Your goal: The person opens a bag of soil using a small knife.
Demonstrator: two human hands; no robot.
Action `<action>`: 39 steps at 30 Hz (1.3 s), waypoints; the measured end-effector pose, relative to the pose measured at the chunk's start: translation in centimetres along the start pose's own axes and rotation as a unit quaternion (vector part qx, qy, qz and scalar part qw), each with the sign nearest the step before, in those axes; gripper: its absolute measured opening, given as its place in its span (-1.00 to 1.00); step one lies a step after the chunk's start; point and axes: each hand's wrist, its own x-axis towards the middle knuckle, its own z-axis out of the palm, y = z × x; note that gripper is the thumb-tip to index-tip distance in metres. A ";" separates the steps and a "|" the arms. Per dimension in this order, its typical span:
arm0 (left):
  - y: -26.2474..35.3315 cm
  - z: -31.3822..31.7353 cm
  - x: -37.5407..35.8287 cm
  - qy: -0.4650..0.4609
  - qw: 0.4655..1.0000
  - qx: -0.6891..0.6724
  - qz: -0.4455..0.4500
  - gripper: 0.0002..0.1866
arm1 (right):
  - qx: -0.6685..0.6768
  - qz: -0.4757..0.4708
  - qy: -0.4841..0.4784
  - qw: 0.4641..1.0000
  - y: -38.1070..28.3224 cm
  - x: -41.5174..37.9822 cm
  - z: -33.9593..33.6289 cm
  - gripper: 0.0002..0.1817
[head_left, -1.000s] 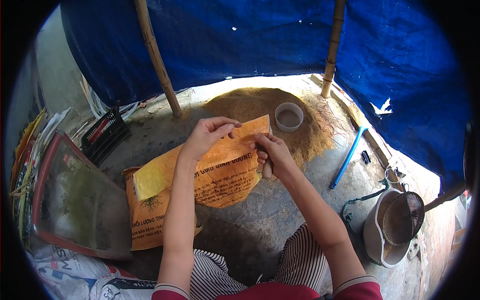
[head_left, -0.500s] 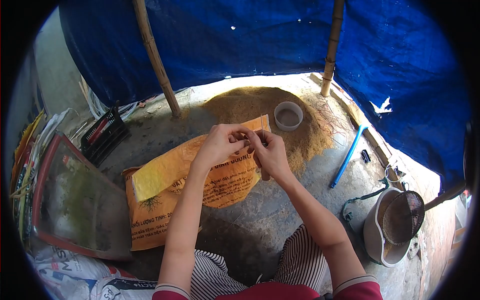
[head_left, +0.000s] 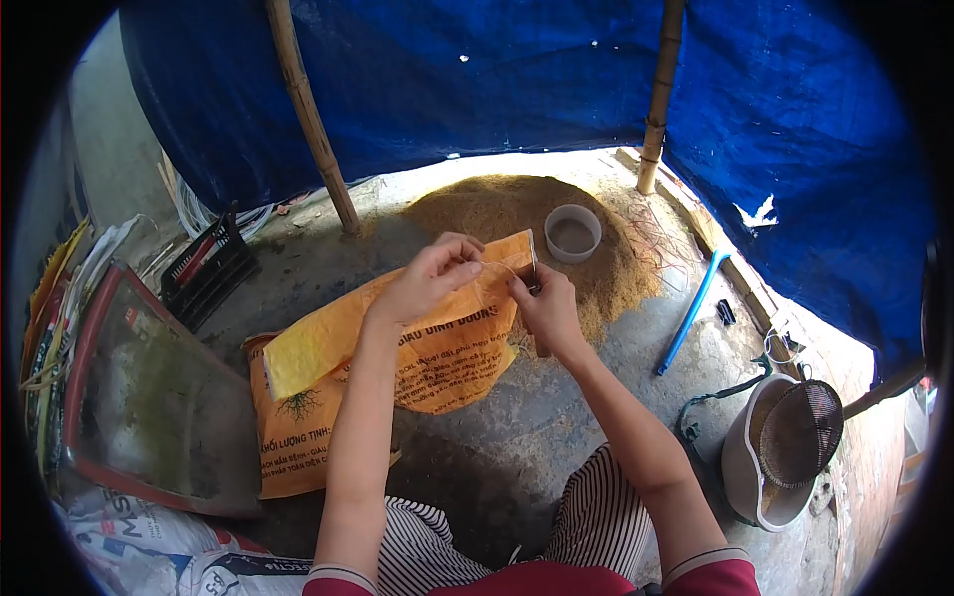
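My left hand is closed in a pinch on one end of a thin pale string. The string arches across to my right hand, which is wrapped round what looks like a small knife. Its narrow dark blade points up and away, and a brown handle end shows below the fist. Beneath both hands lies an orange printed sack, its yellow inner side folded over at the left.
Behind the sack is a brown grainy heap with a round plastic tub on it. A blue tube lies to the right, near a white bucket and a mesh sieve. At left stand a framed panel and a black crate.
My hands have moved apart, the left slightly leftward and the right slightly rightward. The string now shows stretched in an arc between them.
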 end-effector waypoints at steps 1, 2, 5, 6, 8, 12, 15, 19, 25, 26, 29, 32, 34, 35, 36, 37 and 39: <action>0.4 -0.3 -0.2 0.011 0.999 -0.045 0.026 -0.89 | -0.076 -0.062 0.029 0.995 0.6 0.2 0.0 -0.81; 1.1 -0.5 -0.5 0.022 0.994 -0.090 0.052 -0.94 | -0.077 -0.062 0.029 0.995 0.4 0.2 -0.2 -0.81; 2.5 -1.8 -1.5 0.028 0.985 -0.155 0.068 -0.95 | -0.092 -0.147 0.086 0.981 -0.9 0.1 -0.6 -0.82; 2.9 -1.9 -1.6 0.030 0.985 -0.155 0.069 -0.95 | -0.034 -0.160 0.099 0.982 -2.0 -0.1 -0.8 -0.80; 3.6 -2.0 -2.1 0.031 0.984 -0.153 0.090 -0.94 | 0.025 -0.171 0.108 0.979 -4.7 -0.9 -1.2 -0.78; 4.9 -0.9 -2.3 0.056 0.992 -0.069 0.094 -0.94 | 0.087 -0.124 -0.112 0.982 -8.6 -2.6 -0.9 -0.66; 4.8 -1.0 -2.3 0.044 0.992 -0.040 0.108 -0.91 | 0.086 -0.077 -0.178 0.977 -8.4 -1.8 -1.3 -0.70; 3.7 -2.0 -2.2 -0.036 0.972 -0.204 0.109 -0.90 | 0.125 0.028 -0.218 0.968 -9.7 -1.7 -6.3 -0.75; 2.1 -1.1 -0.6 0.004 0.953 -0.266 0.142 -0.92 | 0.141 0.009 -0.101 0.985 -9.5 -1.7 -10.4 -0.66; 2.3 -0.9 -0.5 0.013 0.955 -0.267 0.129 -0.93 | 0.139 0.004 -0.083 0.987 -9.8 -1.9 -10.5 -0.62; 3.3 0.4 0.0 0.050 0.979 -0.112 0.162 -0.95 | 0.054 -0.057 -0.093 0.993 -10.3 -2.0 -7.7 -0.56; 5.2 1.5 -0.5 0.139 0.971 0.096 0.172 -0.95 | 0.011 -0.062 -0.137 0.989 -11.0 -1.6 -5.0 -0.61; 4.9 1.1 -0.3 0.151 0.967 0.095 0.184 -0.95 | 0.004 -0.032 -0.180 0.983 -11.0 -1.2 -4.4 -0.65; 4.9 1.0 -0.3 0.164 0.962 0.089 0.198 -0.95 | 0.047 -0.036 -0.162 0.985 -10.7 -1.0 -4.4 -0.69; 5.0 1.1 -0.4 0.165 0.962 0.090 0.196 -0.95 | 0.088 -0.039 -0.143 0.985 -10.6 -0.9 -4.5 -0.73; 5.2 1.3 -0.4 0.144 0.972 -0.010 0.188 -0.96 | 0.093 -0.041 -0.143 0.984 -10.5 -0.9 -4.8 -0.75; 5.2 1.6 -0.4 0.119 0.970 -0.111 0.179 -0.96 | 0.093 -0.039 -0.148 0.984 -10.7 -0.8 -6.0 -0.75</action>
